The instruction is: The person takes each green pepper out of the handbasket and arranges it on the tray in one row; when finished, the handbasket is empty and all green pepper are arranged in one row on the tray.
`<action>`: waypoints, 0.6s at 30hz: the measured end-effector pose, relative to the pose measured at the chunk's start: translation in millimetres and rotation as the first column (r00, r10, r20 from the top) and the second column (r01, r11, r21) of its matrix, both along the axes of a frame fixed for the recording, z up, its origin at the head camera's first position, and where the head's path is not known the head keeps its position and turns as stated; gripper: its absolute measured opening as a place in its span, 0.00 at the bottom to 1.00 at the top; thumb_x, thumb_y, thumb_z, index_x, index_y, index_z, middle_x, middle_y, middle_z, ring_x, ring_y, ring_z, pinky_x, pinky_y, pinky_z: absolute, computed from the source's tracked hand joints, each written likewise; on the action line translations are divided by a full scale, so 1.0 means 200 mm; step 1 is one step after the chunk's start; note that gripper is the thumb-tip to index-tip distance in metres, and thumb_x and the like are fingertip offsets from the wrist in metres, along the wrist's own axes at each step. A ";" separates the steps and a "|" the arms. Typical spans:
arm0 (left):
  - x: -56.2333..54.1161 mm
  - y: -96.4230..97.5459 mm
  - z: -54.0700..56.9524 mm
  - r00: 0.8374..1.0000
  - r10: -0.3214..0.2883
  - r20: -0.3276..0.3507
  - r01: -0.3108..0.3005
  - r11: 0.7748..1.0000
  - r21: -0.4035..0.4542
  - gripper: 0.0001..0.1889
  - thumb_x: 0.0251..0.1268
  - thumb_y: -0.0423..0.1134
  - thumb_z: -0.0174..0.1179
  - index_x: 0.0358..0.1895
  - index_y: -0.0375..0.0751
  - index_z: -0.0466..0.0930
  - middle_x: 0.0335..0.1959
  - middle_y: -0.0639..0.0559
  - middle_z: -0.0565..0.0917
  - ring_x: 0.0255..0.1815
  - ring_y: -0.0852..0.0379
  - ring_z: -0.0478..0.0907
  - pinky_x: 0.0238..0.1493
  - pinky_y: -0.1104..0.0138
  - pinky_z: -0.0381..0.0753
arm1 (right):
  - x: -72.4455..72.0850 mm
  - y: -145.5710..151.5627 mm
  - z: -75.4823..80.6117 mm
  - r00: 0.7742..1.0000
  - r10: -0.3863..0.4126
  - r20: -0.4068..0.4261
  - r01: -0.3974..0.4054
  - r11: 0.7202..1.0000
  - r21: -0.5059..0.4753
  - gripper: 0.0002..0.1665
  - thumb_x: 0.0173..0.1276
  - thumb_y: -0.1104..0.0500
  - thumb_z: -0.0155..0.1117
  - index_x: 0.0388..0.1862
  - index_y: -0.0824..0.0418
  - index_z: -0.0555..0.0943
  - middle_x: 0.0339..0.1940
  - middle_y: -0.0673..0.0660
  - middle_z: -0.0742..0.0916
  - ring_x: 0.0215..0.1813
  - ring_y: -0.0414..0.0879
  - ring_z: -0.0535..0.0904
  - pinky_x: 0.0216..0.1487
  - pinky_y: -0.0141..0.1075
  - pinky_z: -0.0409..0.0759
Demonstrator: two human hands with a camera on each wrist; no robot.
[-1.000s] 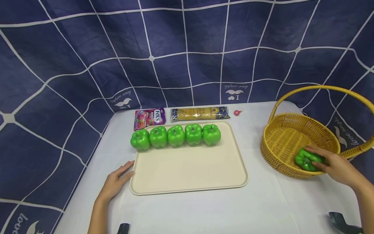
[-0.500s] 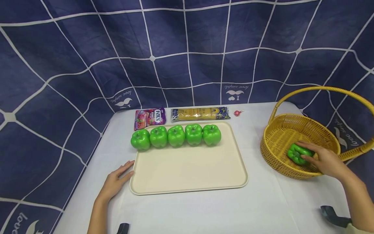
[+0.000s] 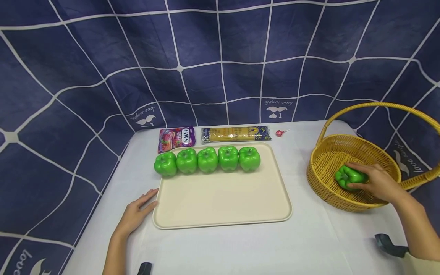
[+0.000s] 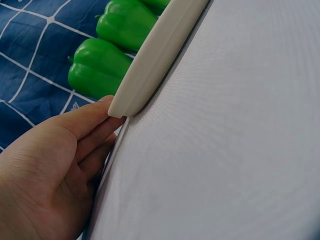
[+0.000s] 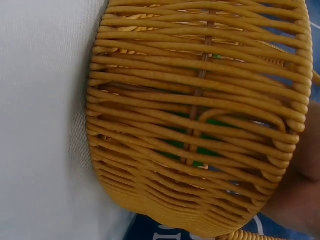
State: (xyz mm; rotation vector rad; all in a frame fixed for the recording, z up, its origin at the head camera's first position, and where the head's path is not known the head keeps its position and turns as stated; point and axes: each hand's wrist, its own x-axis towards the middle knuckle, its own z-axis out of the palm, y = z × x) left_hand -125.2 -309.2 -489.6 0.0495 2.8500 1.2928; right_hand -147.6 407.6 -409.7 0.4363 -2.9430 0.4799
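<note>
woven yellow basket (image 3: pixel 330 193) at three o'clock: your right hand (image 3: pixel 378 183) grips a glossy green pepper (image 3: pixel 348 178); lifting out seems next, left hand (image 3: pixel 135 215) flat.

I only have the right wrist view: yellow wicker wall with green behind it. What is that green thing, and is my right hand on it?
Observer: A glossy green bell pepper inside the yellow wicker basket; the right hand grips it.
Operator: Where's the left hand?
Observer: The left hand rests flat on the table, fingers touching the cream plastic tray.
Operator: Anything on the tray?
Observer: Five green peppers line its far edge.
</note>
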 end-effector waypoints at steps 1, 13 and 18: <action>0.00 0.00 0.00 1.000 -0.001 0.001 0.001 1.000 0.000 0.29 0.61 0.55 0.57 0.63 0.46 0.70 0.66 0.40 0.64 0.69 0.39 0.54 0.67 0.44 0.50 | 0.00 0.00 0.00 1.000 0.005 -0.005 -0.005 1.000 0.002 0.42 0.45 0.53 0.77 0.58 0.69 0.72 0.51 0.74 0.78 0.40 0.53 0.67 0.36 0.39 0.59; 0.00 0.00 -0.01 1.000 -0.006 -0.006 0.006 1.000 0.000 0.29 0.61 0.55 0.57 0.63 0.47 0.70 0.66 0.40 0.64 0.69 0.39 0.54 0.68 0.44 0.50 | -0.03 0.01 0.00 1.000 0.007 0.015 -0.006 1.000 -0.026 0.41 0.49 0.51 0.75 0.60 0.67 0.71 0.50 0.71 0.78 0.42 0.54 0.69 0.36 0.39 0.64; 0.00 0.00 -0.01 1.000 -0.005 -0.003 0.005 1.000 0.006 0.29 0.61 0.55 0.57 0.63 0.47 0.70 0.66 0.40 0.64 0.69 0.40 0.54 0.68 0.45 0.50 | -0.02 0.00 0.00 0.997 -0.046 0.066 0.049 0.998 -0.046 0.42 0.51 0.48 0.73 0.61 0.65 0.68 0.53 0.71 0.74 0.45 0.62 0.72 0.37 0.51 0.71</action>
